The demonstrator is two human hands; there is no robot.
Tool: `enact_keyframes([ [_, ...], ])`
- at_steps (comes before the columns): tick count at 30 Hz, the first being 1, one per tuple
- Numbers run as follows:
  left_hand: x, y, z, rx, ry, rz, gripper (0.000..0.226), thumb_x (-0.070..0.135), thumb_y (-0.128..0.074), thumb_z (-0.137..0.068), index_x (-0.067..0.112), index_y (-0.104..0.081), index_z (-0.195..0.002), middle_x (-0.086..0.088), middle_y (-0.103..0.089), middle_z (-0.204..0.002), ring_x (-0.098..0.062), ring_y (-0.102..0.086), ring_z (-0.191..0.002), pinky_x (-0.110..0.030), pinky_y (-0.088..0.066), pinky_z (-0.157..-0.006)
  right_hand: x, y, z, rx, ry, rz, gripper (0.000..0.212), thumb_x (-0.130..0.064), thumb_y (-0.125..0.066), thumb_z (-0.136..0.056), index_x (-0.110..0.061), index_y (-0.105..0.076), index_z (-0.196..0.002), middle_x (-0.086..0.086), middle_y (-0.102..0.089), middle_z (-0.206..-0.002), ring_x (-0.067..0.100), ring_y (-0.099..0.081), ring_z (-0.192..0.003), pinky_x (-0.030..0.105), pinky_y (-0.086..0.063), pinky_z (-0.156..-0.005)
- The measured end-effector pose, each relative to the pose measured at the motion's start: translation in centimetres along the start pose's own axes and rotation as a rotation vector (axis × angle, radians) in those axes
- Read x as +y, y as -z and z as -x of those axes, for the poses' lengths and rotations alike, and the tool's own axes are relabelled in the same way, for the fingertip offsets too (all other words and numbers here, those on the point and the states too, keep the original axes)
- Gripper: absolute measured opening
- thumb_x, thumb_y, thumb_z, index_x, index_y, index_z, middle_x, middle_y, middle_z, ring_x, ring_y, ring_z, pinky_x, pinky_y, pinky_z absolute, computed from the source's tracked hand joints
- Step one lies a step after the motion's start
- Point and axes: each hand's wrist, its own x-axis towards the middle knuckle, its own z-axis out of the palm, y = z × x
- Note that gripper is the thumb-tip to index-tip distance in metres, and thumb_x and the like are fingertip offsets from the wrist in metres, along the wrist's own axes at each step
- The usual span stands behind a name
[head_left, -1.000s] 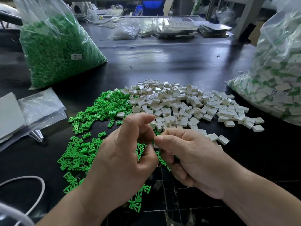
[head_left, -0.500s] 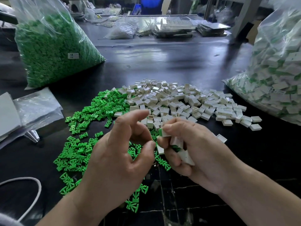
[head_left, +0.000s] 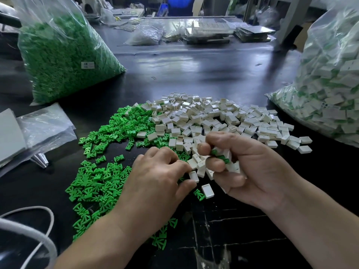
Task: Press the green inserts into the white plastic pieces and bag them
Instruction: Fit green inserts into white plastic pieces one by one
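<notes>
The left fingers point(head_left: 179, 164) and thumb are curled together, pinching one white piece point(head_left: 194, 176) at the near edge of the heaps. This piece is tilted, low over the worktop point(head_left: 194, 70), its long axis running from far-left to near-right. The left hand point(head_left: 155, 181) lies palm-down over the inserts point(head_left: 108, 177).

The right fingers point(head_left: 214, 164) are curled round a clutch of filled pieces point(head_left: 226, 155). These are packed side by side in the palm, and green shows at the ends that face the left hand. The right hand point(head_left: 256, 171) is held thumb-side up, just beside the left hand, fingertips almost meeting.

Just nearer than the fingertips a lone piece point(head_left: 207, 191) lies flat, open side up, long axis far-left to near-right. A single insert point(head_left: 199, 195) touches its left edge.

Behind the hands the white pieces point(head_left: 213, 117) form a heap at centre and right. The inserts spread left of it, and the two heaps mix where they meet. Parts in both heaps point every way.

At far left a clear bag of inserts point(head_left: 62, 55) stands slumped on the worktop. At the right edge lies a clear bag of filled pieces point(head_left: 330, 84). Flat bags point(head_left: 42, 129) lie at the left edge.
</notes>
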Motion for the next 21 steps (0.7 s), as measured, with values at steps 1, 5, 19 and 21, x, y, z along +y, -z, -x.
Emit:
enact_keyframes([
  [1,0.0,0.0,0.0,0.017,0.001,0.005,0.032,0.056,-0.055,-0.084,0.032,-0.071,-0.098,0.009,-0.06,-0.097,-0.016,-0.053,-0.094,-0.035,-0.043,-0.077,0.0,0.0,0.0,0.023,-0.002,0.002,0.008,-0.007,-0.069,-0.081,-0.011,-0.066,-0.088,0.009,-0.063,-0.08,0.012,-0.057,-0.05,0.016,-0.038,-0.03],
  [5,0.2,-0.1,0.0,0.035,0.005,0.032,0.026,0.05,-0.055,-0.087,0.028,-0.068,-0.091,0.01,-0.06,-0.098,-0.014,-0.052,-0.095,-0.034,-0.042,-0.081,0.0,-0.2,-0.1,0.077,-0.003,0.034,0.02,0.002,-0.066,-0.073,-0.011,-0.068,-0.088,0.01,-0.062,-0.079,0.014,-0.056,-0.052,0.017,-0.036,-0.03],
  [19,0.6,2.3,0.2,0.301,0.109,0.611,0.014,0.045,-0.062,-0.077,0.031,-0.063,-0.078,0.018,-0.063,-0.098,-0.002,-0.059,-0.102,-0.011,-0.043,-0.082,0.9,-0.7,0.3,-0.074,-0.112,0.356,0.017,-0.038,-0.073,-0.084,-0.021,-0.072,-0.082,0.001,-0.054,-0.063,0.005,-0.045,-0.038,0.014,-0.031,-0.033],
  [21,0.6,2.2,0.3,0.275,0.084,0.589,0.017,0.047,-0.064,-0.075,0.031,-0.061,-0.08,0.018,-0.062,-0.1,-0.002,-0.059,-0.104,-0.01,-0.042,-0.084,1.0,-0.8,0.4,-0.078,-0.115,0.41,0.018,-0.039,-0.072,-0.084,-0.021,-0.071,-0.08,0.001,-0.055,-0.065,0.006,-0.045,-0.04,0.014,-0.031,-0.035],
])
